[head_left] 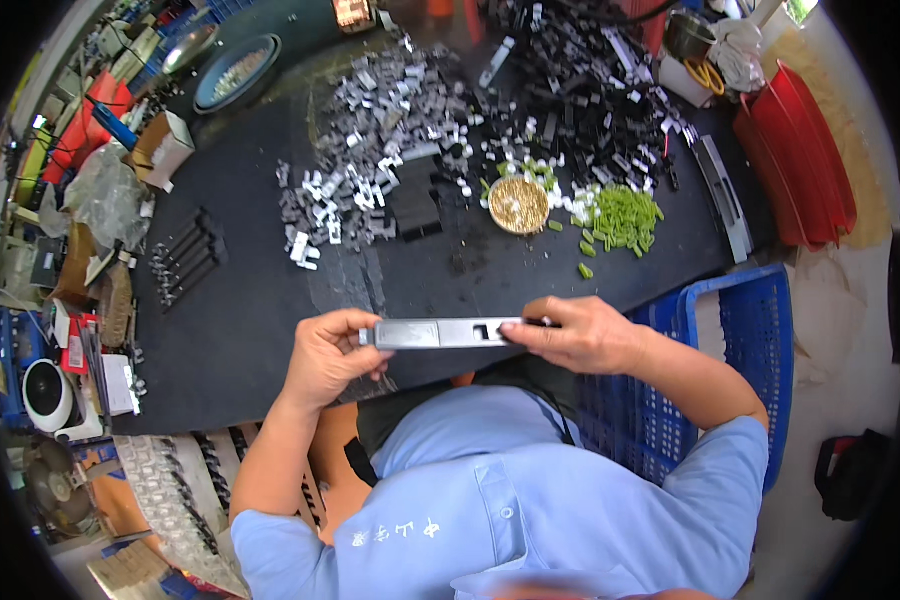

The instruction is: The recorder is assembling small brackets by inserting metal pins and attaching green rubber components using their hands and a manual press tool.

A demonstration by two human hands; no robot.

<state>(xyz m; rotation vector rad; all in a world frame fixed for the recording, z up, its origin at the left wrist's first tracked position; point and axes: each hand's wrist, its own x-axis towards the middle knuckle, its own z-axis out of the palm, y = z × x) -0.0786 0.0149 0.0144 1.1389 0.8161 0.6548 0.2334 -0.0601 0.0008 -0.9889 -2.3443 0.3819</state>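
A long grey bar-shaped housing (425, 334) with a dark rectangular slot toward its right end is held level above the front edge of the table. My left hand (332, 352) pinches its left end between thumb and fingers. Over its right end my right hand (580, 335) is closed, the thumb and fingers near the slot; a small dark bit shows by the fingertips. Beyond the housing stands a round dish of small gold-coloured pieces (519, 205), with a pile of small green parts (622, 220) to its right.
Heaps of grey and white small parts (390, 110) and black parts (595, 100) cover the table's far side. A row of dark parts (192, 255) lies at left. Another long grey housing (722, 195) rests near red bins (798, 155). A blue crate (740, 350) stands at right.
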